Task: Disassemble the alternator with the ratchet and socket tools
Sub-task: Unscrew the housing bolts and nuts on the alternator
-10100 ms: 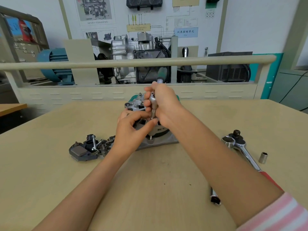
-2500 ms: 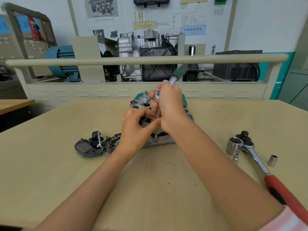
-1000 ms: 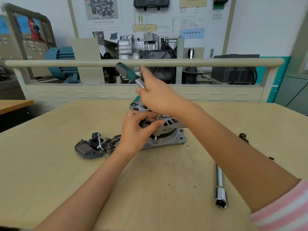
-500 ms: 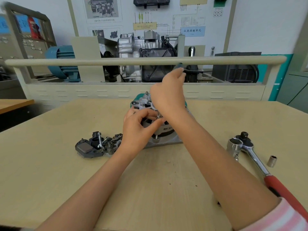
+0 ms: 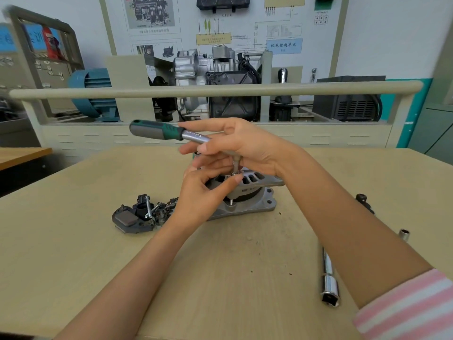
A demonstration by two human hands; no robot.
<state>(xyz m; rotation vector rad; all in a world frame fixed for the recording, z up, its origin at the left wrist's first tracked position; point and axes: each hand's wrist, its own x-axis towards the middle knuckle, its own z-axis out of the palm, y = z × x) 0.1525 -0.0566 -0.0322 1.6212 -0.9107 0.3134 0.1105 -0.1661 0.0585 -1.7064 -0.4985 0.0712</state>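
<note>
Near right, loose tool: long chrome extension bar with square-drive socket end [image 5: 329,278] lies on the pale wooden table [image 5: 73,253], untouched, well apart from the work.
Right edge: small chrome socket [image 5: 404,234] standing on table; dark ratchet head [image 5: 362,200] peeks out behind the right forearm, rest hidden.
Near left, removed bits: dark grey regulator/rectifier pieces with loose bolts [image 5: 139,214] piled just left of the unit, so part of the strip-down is already done.
Left hand [image 5: 203,192]: clenched around the top of the silver cast-aluminium alternator housing [image 5: 245,197], thumb tip beside the socket base, bracing the body on the table mid-scene.
Right hand [image 5: 245,146]: grasping the head and steel neck of the small green-and-grey handled ratchet [image 5: 169,132], fingers curled over it.
Socket: short chrome socket and stub [image 5: 235,165] runs straight down from ratchet head onto a fastener on the housing top; fastener itself hidden by fingers.
Change: 0.5 s ago handle pointed far-right, mostly hidden behind the hand; now it sticks out left, approx level. 1 s ago it was also left. So handle is sweeping back and forth = ratcheting strokes.
Meaning: prob mid-loosening of a through-bolt; housing halves not yet split.
Risk: socket may slip off if the ratchet head tilts.
</note>
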